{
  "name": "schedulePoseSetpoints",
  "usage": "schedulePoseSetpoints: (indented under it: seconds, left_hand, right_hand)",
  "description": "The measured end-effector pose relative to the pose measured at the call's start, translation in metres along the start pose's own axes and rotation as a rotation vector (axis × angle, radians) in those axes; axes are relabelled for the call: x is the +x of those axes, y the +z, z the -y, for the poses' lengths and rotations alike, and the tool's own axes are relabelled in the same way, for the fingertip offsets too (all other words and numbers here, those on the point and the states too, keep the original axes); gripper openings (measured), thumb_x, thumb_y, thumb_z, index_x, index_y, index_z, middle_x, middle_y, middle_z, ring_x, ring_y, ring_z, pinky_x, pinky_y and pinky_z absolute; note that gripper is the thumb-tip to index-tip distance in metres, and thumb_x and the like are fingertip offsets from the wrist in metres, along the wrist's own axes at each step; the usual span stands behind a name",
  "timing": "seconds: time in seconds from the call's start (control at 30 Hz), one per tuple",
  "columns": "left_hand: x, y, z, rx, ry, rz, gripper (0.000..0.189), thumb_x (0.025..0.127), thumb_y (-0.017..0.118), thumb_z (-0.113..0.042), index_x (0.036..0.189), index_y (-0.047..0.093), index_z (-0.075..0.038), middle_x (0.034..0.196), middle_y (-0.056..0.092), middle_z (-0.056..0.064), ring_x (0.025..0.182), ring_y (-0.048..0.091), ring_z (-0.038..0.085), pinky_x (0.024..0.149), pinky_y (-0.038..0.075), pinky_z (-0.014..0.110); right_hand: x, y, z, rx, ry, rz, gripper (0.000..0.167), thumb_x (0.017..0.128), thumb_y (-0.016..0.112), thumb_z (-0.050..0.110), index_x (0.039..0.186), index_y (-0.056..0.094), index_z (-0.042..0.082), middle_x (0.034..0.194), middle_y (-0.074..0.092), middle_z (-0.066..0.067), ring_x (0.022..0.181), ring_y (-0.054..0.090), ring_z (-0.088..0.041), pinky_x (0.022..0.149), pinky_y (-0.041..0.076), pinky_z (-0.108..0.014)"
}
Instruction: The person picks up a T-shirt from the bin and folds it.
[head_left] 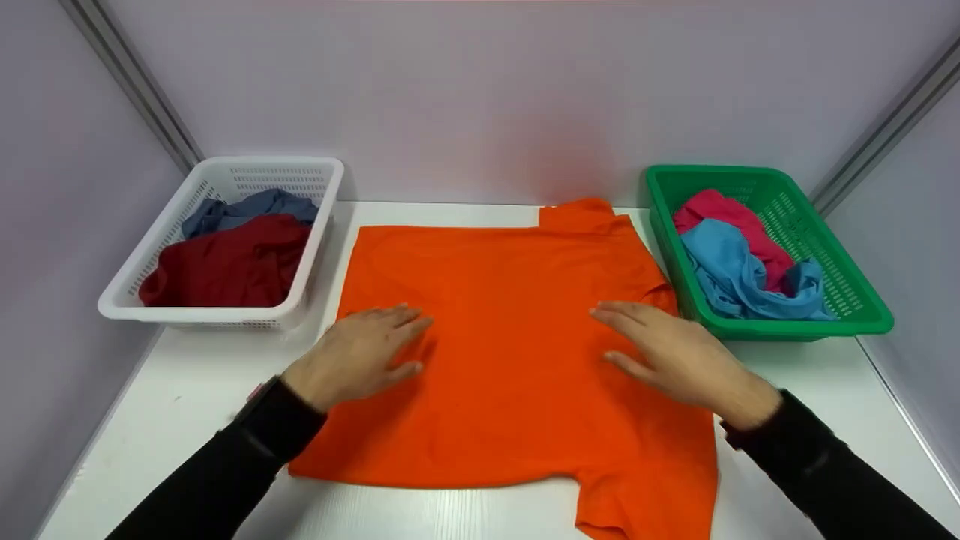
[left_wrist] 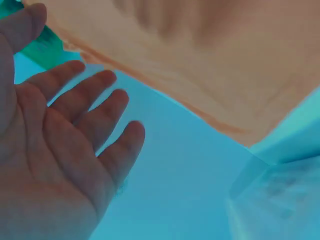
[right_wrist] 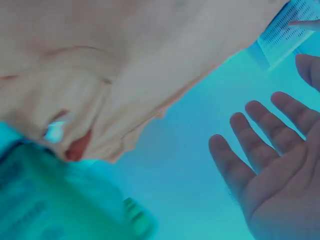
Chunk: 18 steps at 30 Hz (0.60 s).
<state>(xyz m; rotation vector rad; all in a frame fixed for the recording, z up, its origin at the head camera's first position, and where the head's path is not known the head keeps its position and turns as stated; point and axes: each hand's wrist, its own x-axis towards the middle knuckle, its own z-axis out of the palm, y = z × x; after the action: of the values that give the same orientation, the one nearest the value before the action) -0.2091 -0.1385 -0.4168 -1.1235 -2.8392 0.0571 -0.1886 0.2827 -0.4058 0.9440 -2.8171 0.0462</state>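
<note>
An orange shirt (head_left: 510, 345) lies spread on the white table, its collar (head_left: 581, 216) toward the back right and one sleeve (head_left: 637, 502) reaching the front edge of the head view. Over the shirt's left part hovers my left hand (head_left: 364, 352), palm down with fingers extended. My right hand (head_left: 679, 360) is over the shirt's right side in a similar pose, fingers pointing inward. Neither hand holds anything. In the wrist views the left palm (left_wrist: 55, 145) and the right palm (right_wrist: 280, 175) show with fingers spread, the shirt appearing pale under a blue tint.
At the back left stands a white basket (head_left: 112, 300) with dark red cloth (head_left: 229, 262) and blue-grey cloth (head_left: 255, 210). A green basket (head_left: 862, 307) at the back right holds pink cloth (head_left: 724, 214) and light blue cloth (head_left: 727, 266). Pale walls (head_left: 450, 97) enclose the table (head_left: 187, 420).
</note>
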Motion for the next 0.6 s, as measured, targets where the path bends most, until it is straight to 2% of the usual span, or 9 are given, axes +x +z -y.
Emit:
schedulePoseSetpoints:
  seconds: [0.1,0.23,0.3,0.37,0.43,0.53,0.6]
  left_hand:
    - [-0.021,0.008,-0.003,-0.065,0.005,0.049,0.070,0.082,0.049,-0.056,0.138,0.033,-0.019,0.136,0.038,0.005,0.124,0.035,0.022,0.096,0.033,0.044]
    - [-0.042,0.021,-0.005,-0.189,-0.017,0.175,0.075,0.081,0.046,-0.060,0.141,0.025,-0.021,0.143,0.026,0.004,0.129,0.025,0.023,0.096,0.032,0.044]
    - [-0.048,0.028,-0.004,-0.222,-0.027,0.213,0.078,0.080,0.045,-0.062,0.142,0.022,-0.022,0.146,0.018,0.002,0.131,0.019,0.023,0.096,0.033,0.044]
    - [-0.050,0.034,-0.002,-0.234,-0.030,0.227,0.080,0.079,0.046,-0.063,0.142,0.019,-0.022,0.147,0.013,0.001,0.132,0.014,0.023,0.096,0.033,0.044]
    - [-0.050,0.037,0.001,-0.237,-0.031,0.221,0.081,0.078,0.048,-0.063,0.143,0.018,-0.023,0.147,0.011,0.000,0.133,0.011,0.022,0.096,0.033,0.044]
    - [-0.048,0.040,0.004,-0.222,-0.021,0.186,0.080,0.078,0.048,-0.062,0.142,0.020,-0.024,0.147,0.014,0.000,0.133,0.014,0.022,0.097,0.032,0.044]
    - [-0.049,0.040,0.006,-0.190,-0.003,0.151,0.078,0.079,0.049,-0.061,0.142,0.023,-0.023,0.146,0.018,0.002,0.131,0.019,0.022,0.097,0.032,0.043]
  right_hand:
    - [-0.025,0.006,-0.002,0.044,0.021,0.124,0.067,0.082,0.050,0.055,0.139,0.027,0.030,0.140,0.031,0.004,0.123,0.034,-0.016,0.084,0.045,-0.042]
    - [-0.051,0.018,0.001,0.198,0.093,0.385,0.081,0.076,0.050,0.064,0.141,0.012,0.036,0.147,0.011,0.005,0.132,0.012,-0.025,0.091,0.035,-0.051]
    - [-0.057,0.026,0.003,0.237,0.122,0.464,0.086,0.073,0.050,0.067,0.141,0.007,0.037,0.148,0.002,0.006,0.133,0.002,-0.027,0.093,0.031,-0.053]
    - [-0.059,0.032,0.003,0.231,0.124,0.479,0.090,0.071,0.050,0.069,0.142,0.005,0.036,0.148,-0.002,0.006,0.133,-0.001,-0.029,0.092,0.032,-0.053]
    - [-0.060,0.038,0.001,0.195,0.113,0.451,0.091,0.070,0.049,0.071,0.142,0.006,0.035,0.148,-0.002,0.006,0.133,-0.001,-0.029,0.092,0.034,-0.051]
    - [-0.059,0.041,-0.004,0.154,0.090,0.402,0.090,0.069,0.049,0.071,0.142,0.009,0.036,0.148,0.000,0.007,0.133,0.003,-0.027,0.091,0.036,-0.050]
    - [-0.060,0.041,-0.006,0.130,0.045,0.380,0.086,0.071,0.048,0.070,0.142,0.011,0.036,0.148,0.002,0.008,0.133,0.006,-0.024,0.091,0.036,-0.050]
